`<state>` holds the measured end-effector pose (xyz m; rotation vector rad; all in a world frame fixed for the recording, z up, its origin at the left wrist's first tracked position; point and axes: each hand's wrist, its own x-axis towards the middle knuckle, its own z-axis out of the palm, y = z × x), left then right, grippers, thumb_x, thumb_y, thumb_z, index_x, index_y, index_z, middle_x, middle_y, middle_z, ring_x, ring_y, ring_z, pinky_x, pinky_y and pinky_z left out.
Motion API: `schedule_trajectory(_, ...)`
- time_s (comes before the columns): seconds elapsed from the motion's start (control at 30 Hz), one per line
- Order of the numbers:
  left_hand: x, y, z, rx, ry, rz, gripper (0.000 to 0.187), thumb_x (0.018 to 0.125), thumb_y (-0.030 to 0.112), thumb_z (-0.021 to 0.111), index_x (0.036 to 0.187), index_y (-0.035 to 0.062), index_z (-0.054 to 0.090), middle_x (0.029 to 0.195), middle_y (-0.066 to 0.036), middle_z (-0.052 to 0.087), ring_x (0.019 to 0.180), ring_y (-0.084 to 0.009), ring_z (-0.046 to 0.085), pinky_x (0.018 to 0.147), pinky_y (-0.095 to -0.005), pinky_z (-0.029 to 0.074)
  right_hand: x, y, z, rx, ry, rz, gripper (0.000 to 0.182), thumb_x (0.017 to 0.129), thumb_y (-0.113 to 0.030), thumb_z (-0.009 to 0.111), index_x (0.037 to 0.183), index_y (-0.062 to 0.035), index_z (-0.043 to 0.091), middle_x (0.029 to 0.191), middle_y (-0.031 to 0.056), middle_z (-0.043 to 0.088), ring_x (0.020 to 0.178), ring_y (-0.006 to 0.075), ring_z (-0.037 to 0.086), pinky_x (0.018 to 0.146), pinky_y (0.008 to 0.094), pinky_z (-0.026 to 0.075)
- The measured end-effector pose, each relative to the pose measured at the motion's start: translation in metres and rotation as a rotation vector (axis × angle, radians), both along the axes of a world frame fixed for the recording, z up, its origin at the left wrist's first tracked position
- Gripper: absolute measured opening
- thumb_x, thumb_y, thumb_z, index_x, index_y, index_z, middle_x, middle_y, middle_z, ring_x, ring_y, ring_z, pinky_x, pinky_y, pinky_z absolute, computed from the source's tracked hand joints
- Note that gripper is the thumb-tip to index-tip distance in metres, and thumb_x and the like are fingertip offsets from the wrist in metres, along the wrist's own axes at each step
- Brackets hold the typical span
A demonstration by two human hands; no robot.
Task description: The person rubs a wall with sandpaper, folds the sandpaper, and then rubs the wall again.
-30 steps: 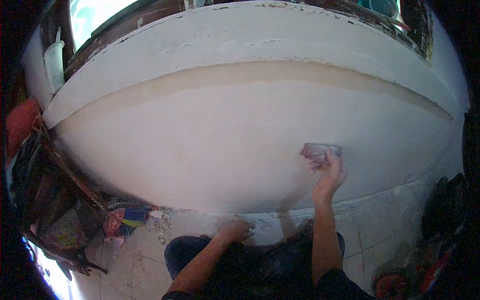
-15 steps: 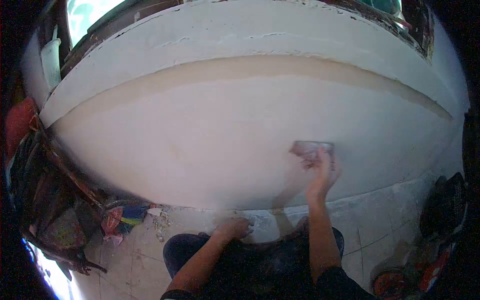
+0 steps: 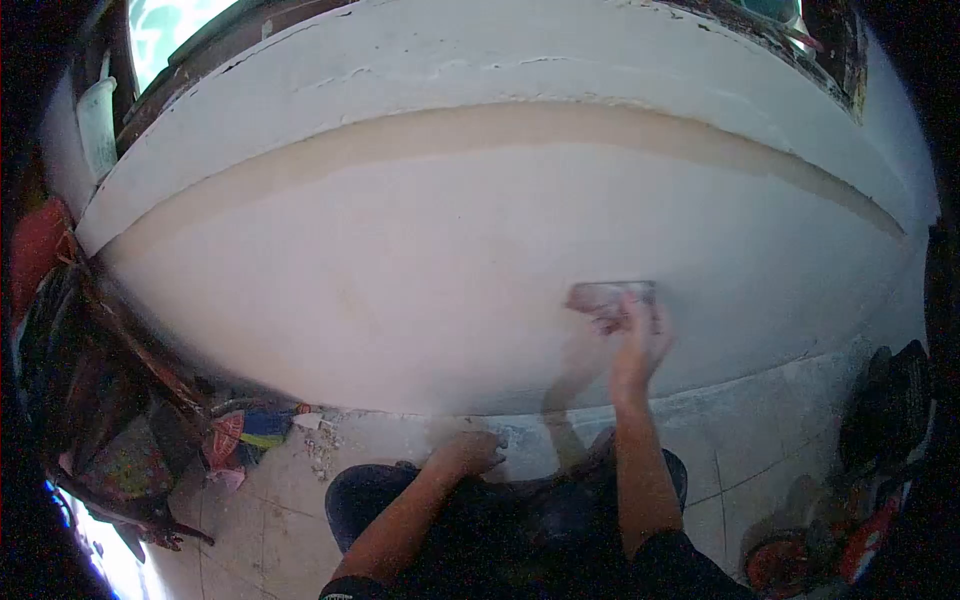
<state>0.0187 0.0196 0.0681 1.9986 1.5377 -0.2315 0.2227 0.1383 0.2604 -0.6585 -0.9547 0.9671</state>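
My right hand [image 3: 638, 345] is closed on a flat, rectangular sanding block [image 3: 608, 297], reddish brown and dusted white. It lies against the pale plastered wall [image 3: 430, 250], right of the middle, and the fingers are a little smeared by motion. A shadow of the arm falls on the wall below. My left hand [image 3: 468, 453] rests low over my bent legs, close to the wall's foot. Its fingers are loosely bent and slightly apart, with nothing visible in them.
Above the wall runs a white ledge [image 3: 440, 70] under a window [image 3: 170, 35]. Left, dark bundled items and a red cloth [image 3: 40, 235] lean by the wall. Scraps [image 3: 235, 440] lie on the tiled floor [image 3: 270, 520]. Dark objects [image 3: 885, 410] and a reddish round container [image 3: 778, 568] stand at right.
My right hand has slid the sanding block slightly left along the wall. My left hand stays in nearly the same place.
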Motion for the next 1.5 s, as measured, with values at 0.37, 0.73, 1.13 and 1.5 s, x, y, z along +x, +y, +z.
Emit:
schedule_trajectory(0.37, -0.005, 0.0, -0.027, 0.051, -0.056, -0.006, 0.045, 0.1, 0.041, 0.053, 0.132, 0.0094, 0.06, 0.133, -0.018, 0.063, 0.124, -0.0359, 0.059, 0.107, -0.0495, 0.045, -0.049, -0.033, -0.016, -0.115, -0.2, 0.302, 0.018, 0.095, -0.018, 0.065, 0.099, 0.0001, 0.068, 0.077, 0.0051, 0.066, 0.06, 0.0129, 0.062, 0.053, 0.0281, 0.047)
schedule_trajectory(0.73, -0.009, -0.005, -0.01, 0.066, -0.064, -0.004, 0.043, 0.1, 0.04, 0.053, 0.132, 0.0112, 0.06, 0.132, -0.018, 0.063, 0.123, -0.0371, 0.059, 0.105, -0.0519, 0.046, 0.012, 0.006, 0.004, -0.019, 0.195, -0.067, 0.017, 0.093, -0.019, 0.064, 0.091, -0.0021, 0.065, 0.076, 0.0069, 0.066, 0.058, 0.0158, 0.061, 0.052, 0.0293, 0.046)
schedule_trajectory(1.13, 0.003, -0.001, 0.01, -0.075, 0.004, 0.065, 0.04, 0.099, 0.036, 0.054, 0.131, 0.012, 0.062, 0.129, -0.017, 0.066, 0.119, -0.0372, 0.062, 0.101, -0.0528, 0.049, -0.005, -0.015, 0.013, -0.034, -0.023, 0.079, 0.017, 0.095, -0.019, 0.064, 0.094, -0.0021, 0.067, 0.076, 0.006, 0.066, 0.057, 0.0133, 0.061, 0.05, 0.0267, 0.047)
schedule_trajectory(1.5, -0.007, 0.002, -0.036, 0.07, -0.019, -0.006, 0.041, 0.099, 0.038, 0.053, 0.127, 0.0092, 0.063, 0.126, -0.019, 0.066, 0.116, -0.0395, 0.063, 0.1, -0.0514, 0.049, -0.029, -0.026, -0.004, -0.121, -0.354, 0.38, 0.014, 0.096, -0.018, 0.065, 0.092, -0.0054, 0.069, 0.076, 0.0032, 0.069, 0.061, 0.0075, 0.061, 0.053, 0.0255, 0.047)
